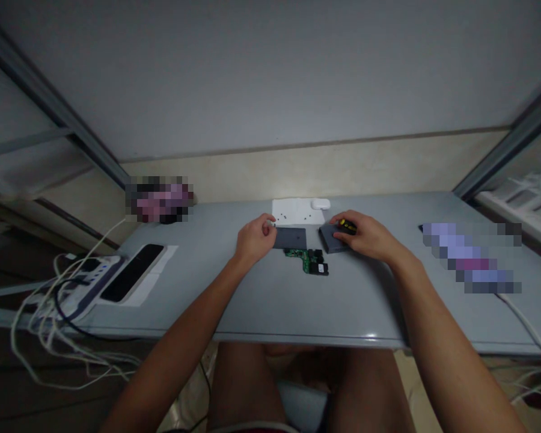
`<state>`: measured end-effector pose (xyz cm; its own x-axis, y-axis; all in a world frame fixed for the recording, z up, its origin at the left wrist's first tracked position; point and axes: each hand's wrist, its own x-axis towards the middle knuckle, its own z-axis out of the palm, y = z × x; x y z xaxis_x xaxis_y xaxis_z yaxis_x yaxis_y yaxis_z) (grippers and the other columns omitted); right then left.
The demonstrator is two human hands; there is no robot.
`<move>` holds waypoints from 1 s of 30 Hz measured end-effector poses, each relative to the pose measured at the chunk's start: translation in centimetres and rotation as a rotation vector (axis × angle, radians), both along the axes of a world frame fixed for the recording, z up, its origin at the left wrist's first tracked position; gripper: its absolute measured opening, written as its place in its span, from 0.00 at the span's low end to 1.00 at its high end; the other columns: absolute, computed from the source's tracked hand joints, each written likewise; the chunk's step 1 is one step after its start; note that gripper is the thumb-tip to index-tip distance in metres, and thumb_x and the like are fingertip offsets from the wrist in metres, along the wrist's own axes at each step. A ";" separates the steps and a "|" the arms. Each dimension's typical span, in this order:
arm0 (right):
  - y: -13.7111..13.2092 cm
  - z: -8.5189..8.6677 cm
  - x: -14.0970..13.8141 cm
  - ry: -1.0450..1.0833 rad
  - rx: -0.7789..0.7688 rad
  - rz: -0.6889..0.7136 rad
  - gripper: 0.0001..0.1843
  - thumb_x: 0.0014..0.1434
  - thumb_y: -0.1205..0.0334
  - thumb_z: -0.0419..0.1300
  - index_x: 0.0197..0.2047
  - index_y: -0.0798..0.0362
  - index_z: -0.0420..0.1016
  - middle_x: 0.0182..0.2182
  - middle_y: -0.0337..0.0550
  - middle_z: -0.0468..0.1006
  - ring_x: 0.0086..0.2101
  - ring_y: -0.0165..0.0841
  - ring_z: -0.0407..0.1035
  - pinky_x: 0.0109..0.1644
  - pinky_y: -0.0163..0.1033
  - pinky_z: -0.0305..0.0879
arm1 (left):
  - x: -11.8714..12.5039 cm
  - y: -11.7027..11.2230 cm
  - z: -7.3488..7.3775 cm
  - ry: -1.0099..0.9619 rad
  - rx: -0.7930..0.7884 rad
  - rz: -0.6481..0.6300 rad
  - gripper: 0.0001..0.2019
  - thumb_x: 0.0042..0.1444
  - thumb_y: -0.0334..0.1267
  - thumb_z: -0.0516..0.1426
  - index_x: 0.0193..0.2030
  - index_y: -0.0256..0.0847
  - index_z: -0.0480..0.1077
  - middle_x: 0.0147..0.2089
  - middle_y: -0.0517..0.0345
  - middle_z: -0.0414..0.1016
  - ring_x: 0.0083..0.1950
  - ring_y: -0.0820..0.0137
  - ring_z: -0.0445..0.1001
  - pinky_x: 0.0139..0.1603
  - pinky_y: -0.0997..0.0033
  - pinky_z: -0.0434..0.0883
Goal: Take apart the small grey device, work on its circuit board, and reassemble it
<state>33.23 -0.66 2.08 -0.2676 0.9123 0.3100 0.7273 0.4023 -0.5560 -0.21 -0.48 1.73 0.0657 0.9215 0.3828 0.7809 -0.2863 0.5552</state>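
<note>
My right hand [365, 235] is closed around a yellow-and-black screwdriver [347, 226], whose shaft I cannot see. Its fingers rest on a dark grey box-like case [333, 241]. My left hand [253, 241] has its fingertips pinched at the left end of a flat dark grey panel [291, 238]; anything small between them is too hard to make out. Just in front of the panel lies a green circuit board [306, 258] with black connectors. Behind it, several tiny dark screws sit on a white sheet [293, 210], and a white rounded case [321, 204] stands at its right.
On the left, a black-screened phone [134, 272] lies over white paper [151, 282], beside a power strip [92, 285] with tangled white cables [49, 325]. Blurred-out objects stand at the back left and right; a white cable [529, 328] runs from the right one over the desk edge.
</note>
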 end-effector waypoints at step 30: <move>-5.0 4.0 -7.8 -0.281 -0.042 0.328 0.12 0.70 0.50 0.68 0.50 0.48 0.84 0.46 0.47 0.87 0.45 0.46 0.80 0.48 0.46 0.66 | 1.2 -0.9 0.4 0.174 -0.138 0.169 0.10 0.71 0.42 0.58 0.43 0.45 0.81 0.34 0.57 0.81 0.37 0.65 0.76 0.37 0.68 0.60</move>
